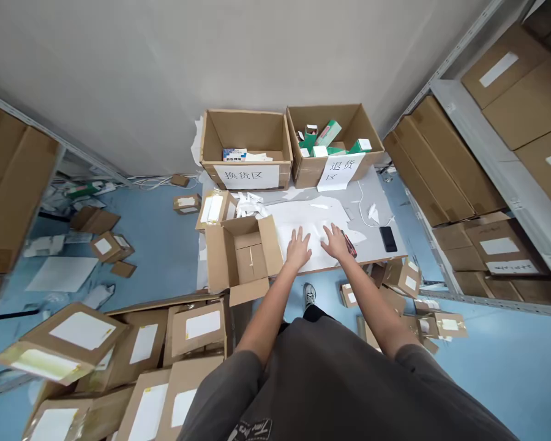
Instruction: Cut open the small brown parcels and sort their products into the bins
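Note:
My left hand (298, 248) rests on the white surface of the table with its fingers spread and nothing in them. To its left stands an opened cardboard box (247, 257), flaps folded out. My right hand (335, 241) also lies with fingers apart on the table. Just right of it, partly hidden by the hand, is a red and black tool (349, 245) whose kind I cannot make out. Farther right a black phone (388, 239) lies near the table's edge.
Two labelled cartons stand at the back: the left carton (250, 174) with a few packets, the right carton (312, 177) with green-and-white boxes. A small taped parcel (215, 208) and crumpled white paper (250, 204) sit left. Parcels (195, 324) fill a large container at lower left; shelves (514, 177) line the right.

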A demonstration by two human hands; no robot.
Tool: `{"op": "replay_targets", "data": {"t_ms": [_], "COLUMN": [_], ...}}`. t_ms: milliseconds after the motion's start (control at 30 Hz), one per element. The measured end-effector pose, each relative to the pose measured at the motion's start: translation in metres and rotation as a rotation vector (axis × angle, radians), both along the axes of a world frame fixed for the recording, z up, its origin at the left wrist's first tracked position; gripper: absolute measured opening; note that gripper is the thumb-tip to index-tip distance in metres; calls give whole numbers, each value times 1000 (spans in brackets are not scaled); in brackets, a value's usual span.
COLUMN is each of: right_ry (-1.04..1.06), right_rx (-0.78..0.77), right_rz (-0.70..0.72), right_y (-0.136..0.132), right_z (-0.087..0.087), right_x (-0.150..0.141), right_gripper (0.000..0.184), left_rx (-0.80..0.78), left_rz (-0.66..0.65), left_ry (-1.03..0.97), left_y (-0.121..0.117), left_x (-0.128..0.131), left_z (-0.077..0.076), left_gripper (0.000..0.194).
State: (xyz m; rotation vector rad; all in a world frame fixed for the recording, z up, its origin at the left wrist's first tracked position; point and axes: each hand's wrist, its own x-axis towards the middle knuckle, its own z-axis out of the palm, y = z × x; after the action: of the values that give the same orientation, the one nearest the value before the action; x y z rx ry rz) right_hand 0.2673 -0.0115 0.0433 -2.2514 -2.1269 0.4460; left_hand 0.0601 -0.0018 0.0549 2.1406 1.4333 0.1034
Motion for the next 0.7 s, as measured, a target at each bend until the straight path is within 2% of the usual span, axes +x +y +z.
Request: {"op": "replay_targets", "data": {"t_ms": [100, 200, 300, 367, 433, 533, 633, 700], "right_ry": [7, 8, 2, 14, 32, 43, 52, 75], "right_rx": [-107, -220, -261, -230, -180, -164, -193, -157], "right_rz": [2, -1, 5, 23, 39, 56, 99, 128], "right_y": [-18, -22, -21, -22, -22, -21, -18, -15], "right_z": [-44, -96, -143, -166, -179, -182, -169, -151], "right_x": [13, 24, 35, 42, 47, 50, 52, 53], "right_gripper": [71, 70, 71, 67, 55, 37, 34, 34], "left_rx": [-150, -268, -249, -195, -137, -110, -147, -139], "left_rz": [65, 194, 295, 333, 346, 338, 324, 327], "left_ry": [77, 166, 225, 261, 282, 284, 290, 283], "left_y": [-23, -28, -27, -29, -32, -38, -43, -44], "left_x": [22, 31, 34, 35, 38, 42, 46, 49], "left_z": [-47, -97, -139, -156, -166, -169, -160, -145], "left_gripper": [72, 71, 72, 68, 61, 51, 43, 40]}}
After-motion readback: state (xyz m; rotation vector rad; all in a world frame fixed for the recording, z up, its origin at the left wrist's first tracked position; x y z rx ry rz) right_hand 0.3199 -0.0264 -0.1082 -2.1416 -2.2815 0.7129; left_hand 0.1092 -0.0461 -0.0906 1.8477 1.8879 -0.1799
